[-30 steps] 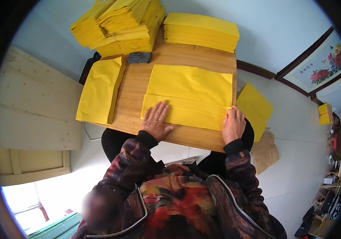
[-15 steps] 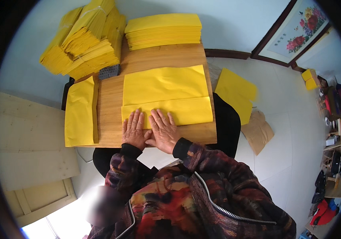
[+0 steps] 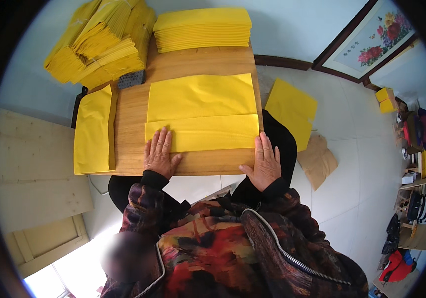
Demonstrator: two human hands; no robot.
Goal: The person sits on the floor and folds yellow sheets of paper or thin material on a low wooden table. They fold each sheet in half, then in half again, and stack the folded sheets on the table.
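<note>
A yellow sheet, paper or felt-like, lies in front of me with its near edge folded over into a flat band across its width. On the left end of that band rests my left hand, its fingers stretched out flat. My right hand lies at the near right corner of the folded sheet, by the table edge, with the fingers spread and nothing in them. Left of the sheet, a folded yellow piece sits along the table's left edge.
The wooden table carries a neat yellow stack at the back and bundled yellow sheets at back left, near a dark grey block. On the floor to the right are a yellow sheet and a brown piece.
My right hand has slid right, from beside the left hand to the sheet's right corner. The left hand stays on the band's left end. The whole view has shifted slightly.
</note>
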